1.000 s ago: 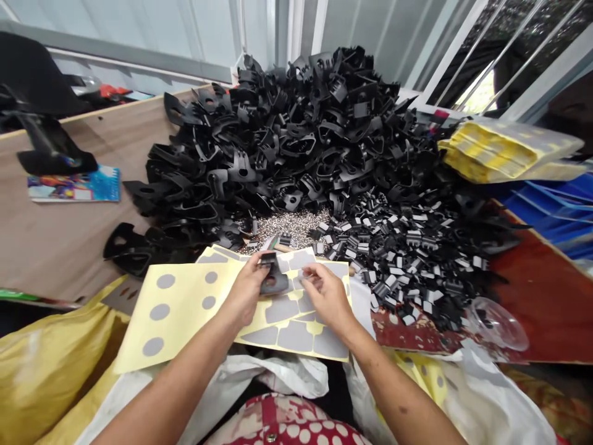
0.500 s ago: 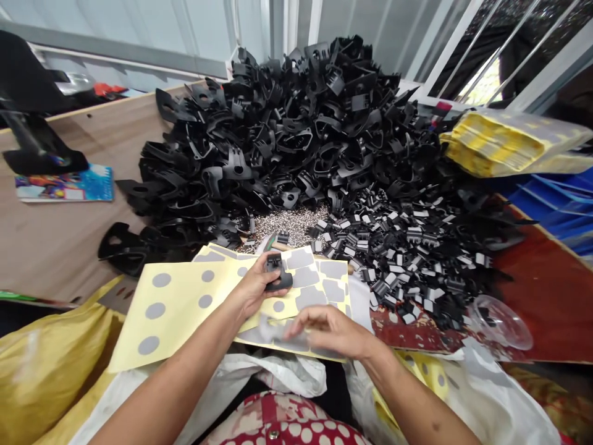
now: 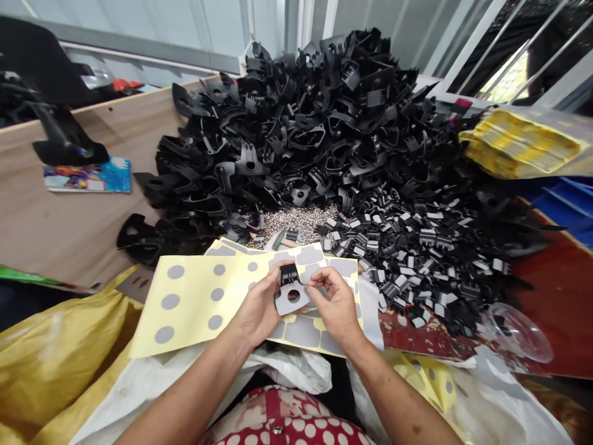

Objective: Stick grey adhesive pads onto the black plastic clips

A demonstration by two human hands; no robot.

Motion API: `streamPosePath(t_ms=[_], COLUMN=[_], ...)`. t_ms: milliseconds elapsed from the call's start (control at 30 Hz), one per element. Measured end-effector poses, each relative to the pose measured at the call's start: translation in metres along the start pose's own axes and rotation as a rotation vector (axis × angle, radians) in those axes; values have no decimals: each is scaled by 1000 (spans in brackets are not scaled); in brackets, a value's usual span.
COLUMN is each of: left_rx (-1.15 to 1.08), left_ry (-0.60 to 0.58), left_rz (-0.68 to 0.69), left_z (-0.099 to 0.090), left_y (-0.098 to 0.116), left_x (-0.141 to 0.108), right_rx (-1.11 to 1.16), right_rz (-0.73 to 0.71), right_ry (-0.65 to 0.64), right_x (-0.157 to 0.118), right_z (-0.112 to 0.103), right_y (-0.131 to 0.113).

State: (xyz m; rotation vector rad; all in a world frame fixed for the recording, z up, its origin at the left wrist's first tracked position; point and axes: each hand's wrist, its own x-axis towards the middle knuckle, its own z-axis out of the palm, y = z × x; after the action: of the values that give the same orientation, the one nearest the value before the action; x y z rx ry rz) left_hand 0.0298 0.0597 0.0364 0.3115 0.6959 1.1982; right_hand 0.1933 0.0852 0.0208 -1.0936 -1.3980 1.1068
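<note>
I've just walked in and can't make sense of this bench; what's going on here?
A person's left hand holds a dark plastic piece with a round hole and a grey face. The right hand has its fingertips at the piece's edge. Both are above pale yellow sheets with grey shapes. Beyond lie a tall heap of black plastic parts and, to the right, smaller black-and-white pieces.

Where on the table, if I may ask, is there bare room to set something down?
Bare wood shows at left, between the booklet and yellow sack; bare red tabletop at right, beside the clear dish. The middle is crowded: black pile, small parts, and sheets beneath the left hand and right hand.
</note>
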Motion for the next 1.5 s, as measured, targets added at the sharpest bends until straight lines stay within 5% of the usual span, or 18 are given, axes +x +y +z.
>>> streamPosePath(t_ms=[867, 1333, 1500], left_rx=[-18, -2, 172], left_ry=[44, 30, 49], left_rz=[18, 31, 130], left_z=[-6, -3, -1], left_y=[-2, 1, -10], left_x=[-1, -7, -7], right_rx=[84, -172, -328], right_rz=[28, -112, -209], right_ry=[82, 44, 11], right_x=[-1, -11, -15], right_z=[12, 10, 11], right_y=[6, 7, 5])
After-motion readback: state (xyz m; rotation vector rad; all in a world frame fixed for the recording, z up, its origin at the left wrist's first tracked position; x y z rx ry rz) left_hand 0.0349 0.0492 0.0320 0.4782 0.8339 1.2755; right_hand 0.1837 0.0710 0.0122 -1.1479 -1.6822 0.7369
